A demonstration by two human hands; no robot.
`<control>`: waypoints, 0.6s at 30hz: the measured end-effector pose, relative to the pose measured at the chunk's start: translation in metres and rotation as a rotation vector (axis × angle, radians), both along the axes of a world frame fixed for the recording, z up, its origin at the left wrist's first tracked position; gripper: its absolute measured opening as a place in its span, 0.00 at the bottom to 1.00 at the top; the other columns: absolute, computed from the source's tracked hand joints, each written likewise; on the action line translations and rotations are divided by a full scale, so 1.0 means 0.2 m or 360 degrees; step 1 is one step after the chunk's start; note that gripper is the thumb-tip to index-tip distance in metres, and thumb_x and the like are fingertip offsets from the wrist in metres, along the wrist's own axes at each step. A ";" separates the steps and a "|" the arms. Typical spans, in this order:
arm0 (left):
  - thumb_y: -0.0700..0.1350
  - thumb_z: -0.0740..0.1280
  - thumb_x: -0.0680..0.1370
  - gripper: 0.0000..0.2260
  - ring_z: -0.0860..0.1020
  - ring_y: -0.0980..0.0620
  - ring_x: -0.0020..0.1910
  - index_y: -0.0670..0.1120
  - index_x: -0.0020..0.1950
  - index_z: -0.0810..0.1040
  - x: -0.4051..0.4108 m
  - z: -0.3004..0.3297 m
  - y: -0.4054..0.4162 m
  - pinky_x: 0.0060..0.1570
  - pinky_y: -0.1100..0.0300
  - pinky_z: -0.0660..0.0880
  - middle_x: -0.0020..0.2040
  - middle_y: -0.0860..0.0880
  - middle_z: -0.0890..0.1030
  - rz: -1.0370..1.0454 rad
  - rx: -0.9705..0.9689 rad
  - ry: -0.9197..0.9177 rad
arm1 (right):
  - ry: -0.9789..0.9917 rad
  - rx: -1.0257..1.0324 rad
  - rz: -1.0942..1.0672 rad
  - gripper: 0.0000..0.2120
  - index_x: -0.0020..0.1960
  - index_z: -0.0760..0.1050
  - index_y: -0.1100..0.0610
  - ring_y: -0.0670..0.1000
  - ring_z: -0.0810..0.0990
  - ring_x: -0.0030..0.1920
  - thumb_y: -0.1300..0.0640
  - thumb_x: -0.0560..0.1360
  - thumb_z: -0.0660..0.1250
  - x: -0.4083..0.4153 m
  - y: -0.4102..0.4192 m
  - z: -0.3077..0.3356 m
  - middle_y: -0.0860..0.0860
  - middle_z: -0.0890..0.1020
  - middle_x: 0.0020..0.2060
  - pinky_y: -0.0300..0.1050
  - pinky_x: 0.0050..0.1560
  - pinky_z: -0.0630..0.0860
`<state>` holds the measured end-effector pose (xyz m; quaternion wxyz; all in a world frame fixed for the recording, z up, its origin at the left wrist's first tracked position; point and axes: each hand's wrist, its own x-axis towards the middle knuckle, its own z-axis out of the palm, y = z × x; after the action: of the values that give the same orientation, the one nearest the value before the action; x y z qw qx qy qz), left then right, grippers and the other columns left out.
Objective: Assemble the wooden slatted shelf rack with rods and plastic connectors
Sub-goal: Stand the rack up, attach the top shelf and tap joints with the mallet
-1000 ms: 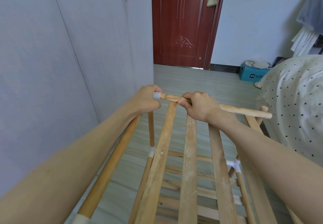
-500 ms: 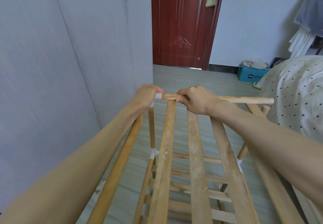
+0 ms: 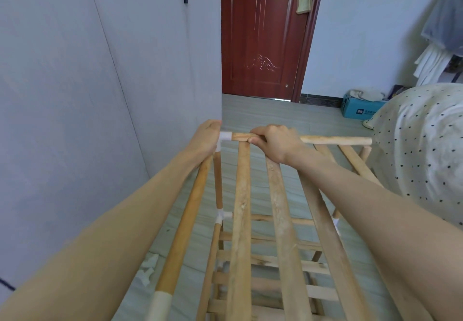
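Levelled since earlier: round wooden crossbar rod [image 3: 335,140], right hand [image 3: 276,142] gripping it, left hand [image 3: 206,139] clasping white plastic corner connector [image 3: 223,137]. Far rod end unconnected; lower tiers assembled.

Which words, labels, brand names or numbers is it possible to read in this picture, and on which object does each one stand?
Blue cardboard box on the floor by the far wall: a white logo square with a line of small white characters beside it, too small and blurred to read.
Nothing else shows any text: the wooden rack, its white connectors and the red door carry none.
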<state>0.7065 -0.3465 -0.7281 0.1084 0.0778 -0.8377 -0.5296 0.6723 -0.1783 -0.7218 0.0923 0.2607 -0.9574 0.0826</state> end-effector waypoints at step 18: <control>0.50 0.58 0.81 0.12 0.72 0.70 0.47 0.56 0.64 0.71 0.98 -0.04 0.08 0.49 0.64 0.70 0.54 0.63 0.74 -0.0132 0.0467 -0.0018 | -0.0378 -0.0079 0.0518 0.18 0.47 0.78 0.54 0.49 0.78 0.42 0.43 0.79 0.56 1.19 0.19 0.15 0.50 0.82 0.40 0.50 0.49 0.75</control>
<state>0.9018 -0.3304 -0.7352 0.0692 0.0611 -0.7543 -0.6500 0.9094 -0.1407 -0.6918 -0.0294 0.3979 -0.9046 0.1502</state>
